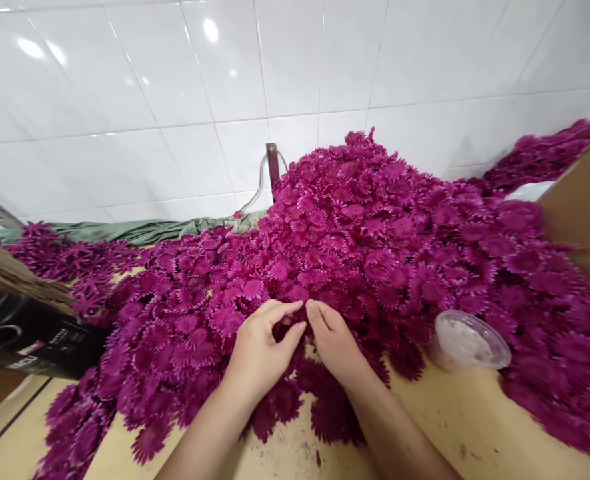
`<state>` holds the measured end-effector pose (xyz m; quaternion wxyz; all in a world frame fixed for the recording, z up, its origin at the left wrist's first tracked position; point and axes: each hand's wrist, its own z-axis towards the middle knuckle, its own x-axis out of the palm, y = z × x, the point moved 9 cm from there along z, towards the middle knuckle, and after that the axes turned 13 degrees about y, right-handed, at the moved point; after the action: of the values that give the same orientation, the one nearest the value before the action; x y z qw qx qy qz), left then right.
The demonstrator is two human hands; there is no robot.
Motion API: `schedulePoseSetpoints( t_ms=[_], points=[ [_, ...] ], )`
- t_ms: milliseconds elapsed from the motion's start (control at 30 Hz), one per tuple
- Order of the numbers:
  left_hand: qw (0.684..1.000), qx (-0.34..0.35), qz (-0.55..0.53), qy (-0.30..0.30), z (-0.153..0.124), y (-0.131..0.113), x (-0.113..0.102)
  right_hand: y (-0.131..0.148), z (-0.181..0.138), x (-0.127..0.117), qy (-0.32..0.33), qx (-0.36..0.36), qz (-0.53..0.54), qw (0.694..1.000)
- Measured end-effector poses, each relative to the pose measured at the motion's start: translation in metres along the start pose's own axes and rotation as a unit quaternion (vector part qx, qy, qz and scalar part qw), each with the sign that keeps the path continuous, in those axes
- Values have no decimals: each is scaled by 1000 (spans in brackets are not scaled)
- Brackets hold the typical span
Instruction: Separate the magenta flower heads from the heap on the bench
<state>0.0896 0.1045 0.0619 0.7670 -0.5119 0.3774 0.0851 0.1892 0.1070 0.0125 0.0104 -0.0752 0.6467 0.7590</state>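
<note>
A large heap of purple artificial flower heads (355,233) with fringed petals spreads in front of me and around both hands. Above its near edge, my left hand (262,343) curls in, thumb and forefinger forming a loop with their tips close together. Nearly touching those tips are the fingertips of my right hand (335,337), which is closed in a pinch. Whatever lies between the fingers is too small and too much like the flowers behind it to make out. To the right of my right hand stands a clear plastic tub (467,340) with whitish contents.
At the left, a black printed box (35,333) leans over the flowers. Brown cardboard (582,207) stands at the right edge. Behind the heap are a metal upright (273,170) with a cord, green cloth (125,231) and a white tiled wall (295,60). Purple scraps dot the tan tabletop (455,413).
</note>
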Motion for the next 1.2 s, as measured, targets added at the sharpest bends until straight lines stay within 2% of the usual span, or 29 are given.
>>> schedulePoseSetpoints(
  t_ms=[100,300,500,600,700,733,833,967,1067,1200],
  points=[
    [999,-28,28,21,5,4,-2,3,-1,1,11,3,-4,1000],
    [995,-15,101,-23,7,1,-12,10,-2,9,62,4,-17,998],
    [978,-63,194,-41,13,3,-12,17,0,5,76,-34,-34,996],
    [974,-90,174,-111,23,12,-33,24,-5,12,121,-24,-27,992],
    [957,-119,110,-240,29,27,-76,26,-9,23,182,3,9,983],
    [959,-101,82,-252,34,30,-84,27,-9,21,174,2,23,984],
    [977,-28,50,-207,53,24,-89,25,-3,2,81,-24,89,992],
    [982,3,123,-144,59,7,-66,11,2,-17,-2,-22,177,984],
    [989,26,110,-90,50,-5,-42,9,3,-16,6,-19,189,982],
    [995,69,69,-13,33,-20,-17,12,2,-17,11,-25,143,989]
  ],
)
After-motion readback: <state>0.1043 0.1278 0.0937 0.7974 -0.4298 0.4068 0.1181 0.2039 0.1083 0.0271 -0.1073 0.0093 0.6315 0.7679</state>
